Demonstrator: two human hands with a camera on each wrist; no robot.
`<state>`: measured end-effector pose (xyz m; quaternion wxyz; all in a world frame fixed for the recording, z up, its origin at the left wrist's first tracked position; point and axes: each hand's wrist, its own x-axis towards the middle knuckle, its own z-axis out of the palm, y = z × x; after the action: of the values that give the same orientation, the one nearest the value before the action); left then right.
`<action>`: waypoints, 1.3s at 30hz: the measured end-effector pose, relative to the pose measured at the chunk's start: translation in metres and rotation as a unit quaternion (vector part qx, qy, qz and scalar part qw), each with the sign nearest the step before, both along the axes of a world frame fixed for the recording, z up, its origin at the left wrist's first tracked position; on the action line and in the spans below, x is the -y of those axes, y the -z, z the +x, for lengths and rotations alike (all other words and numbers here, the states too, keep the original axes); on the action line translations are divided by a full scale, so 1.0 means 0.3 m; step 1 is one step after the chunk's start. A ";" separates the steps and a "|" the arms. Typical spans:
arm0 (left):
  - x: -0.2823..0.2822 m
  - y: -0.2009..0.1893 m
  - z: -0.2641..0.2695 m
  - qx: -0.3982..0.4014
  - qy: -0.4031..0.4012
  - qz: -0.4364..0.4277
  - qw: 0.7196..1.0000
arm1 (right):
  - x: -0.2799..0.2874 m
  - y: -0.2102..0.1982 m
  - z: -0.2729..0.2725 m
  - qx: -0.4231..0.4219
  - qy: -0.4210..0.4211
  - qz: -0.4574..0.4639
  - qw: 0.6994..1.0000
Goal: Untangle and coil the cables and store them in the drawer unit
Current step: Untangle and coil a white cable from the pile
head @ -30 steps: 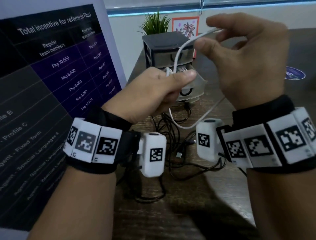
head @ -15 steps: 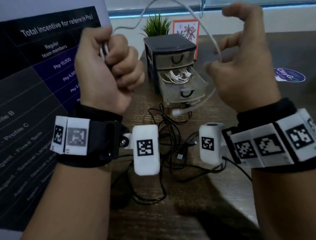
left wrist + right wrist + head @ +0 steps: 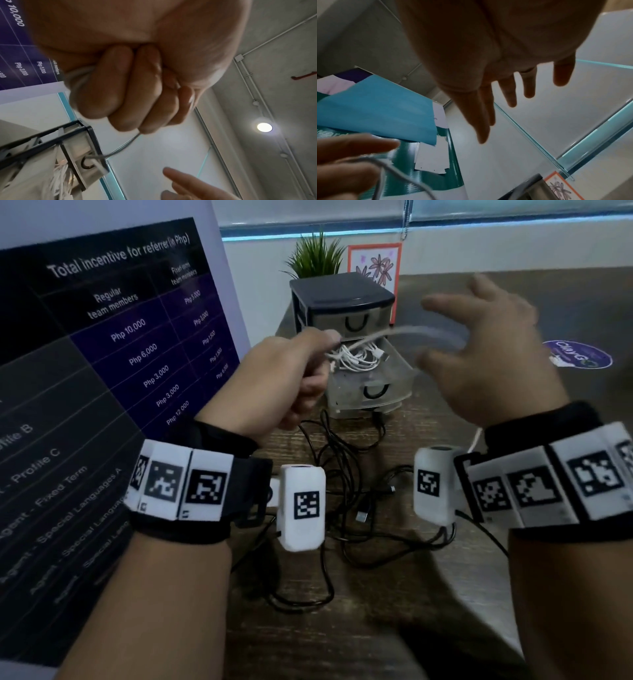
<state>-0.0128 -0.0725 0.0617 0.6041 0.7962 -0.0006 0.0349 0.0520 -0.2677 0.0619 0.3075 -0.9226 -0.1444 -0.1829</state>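
Note:
My left hand is in a fist round a bunched white cable, held in front of the drawer unit. In the left wrist view its fingers curl over the white loops. A blurred strand arcs from it towards my right hand, which has its fingers spread and straight and holds nothing, as the right wrist view confirms. The middle drawer is pulled out, with a white cable coil inside. A tangle of black cables lies on the table below my wrists.
A large printed board leans along the left side. Behind the drawer unit stand a small green plant and a framed flower picture. A round sticker lies on the brown table at the right.
My left hand has come down from the upper left to the front of the drawer unit, still gripping the white cable. My right hand has let the cable go and spread its fingers.

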 end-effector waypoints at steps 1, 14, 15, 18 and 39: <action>0.005 -0.002 -0.004 0.006 0.011 -0.005 1.000 | -0.008 -0.002 -0.012 -0.009 -0.028 -0.015 0.999; -0.016 -0.031 -0.018 0.129 -0.060 -0.243 0.960 | -0.137 0.001 -0.092 -0.004 -0.298 0.290 0.909; -0.022 -0.030 -0.017 0.125 -0.057 -0.237 0.962 | -0.132 0.003 -0.083 0.018 -0.276 0.305 0.911; -0.013 -0.030 -0.029 0.103 -0.005 -0.180 0.978 | -0.122 0.010 -0.058 0.067 -0.229 0.357 0.903; -0.103 0.018 0.038 0.251 -0.155 0.184 0.938 | -0.154 0.013 -0.113 -0.100 -0.252 0.010 0.963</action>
<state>-0.0015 -0.0417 0.0564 0.4141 0.8493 -0.0352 0.3255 0.0181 -0.2214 0.0580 0.3656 -0.8670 -0.3386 -0.0075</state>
